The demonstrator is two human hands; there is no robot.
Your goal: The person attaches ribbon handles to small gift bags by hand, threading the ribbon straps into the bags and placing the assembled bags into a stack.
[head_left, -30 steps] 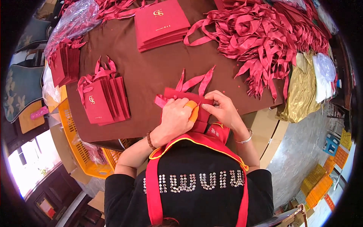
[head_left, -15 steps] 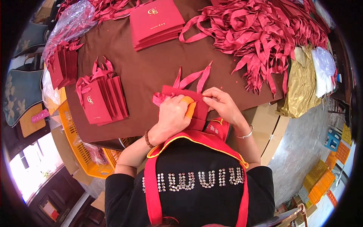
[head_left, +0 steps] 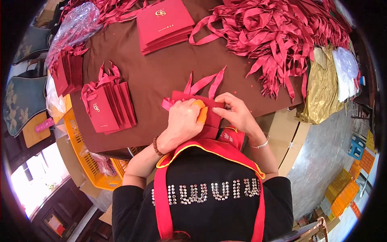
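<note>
At the table's near edge, a small red paper gift bag [head_left: 209, 131] lies in front of my chest. Its red ribbon handle [head_left: 217, 80] sticks out past its far side. My left hand [head_left: 184, 120] is closed over the bag's left part, knuckles up. A bright orange piece [head_left: 202, 113] shows at its fingers; whether it is worn or held I cannot tell. More red ribbon [head_left: 167, 103] shows to the left of these fingers. On the bag's right edge, my right hand [head_left: 236, 114] pinches with thumb and forefinger. What lies between those fingertips is mostly hidden.
Several red bags [head_left: 109, 107] with ribbon handles stand at the left, with another group [head_left: 67, 72] beyond. A stack of flat red bags [head_left: 165, 24] lies at the far middle. A big ribbon heap [head_left: 266, 36] covers the far right, beside gold wrapping [head_left: 324, 92]. An orange crate [head_left: 90, 169] is lower left.
My right thumb and forefinger have shifted slightly at the bag's right edge, the fingers now a little farther apart. My left hand stays on the bag, nearly unmoved.
</note>
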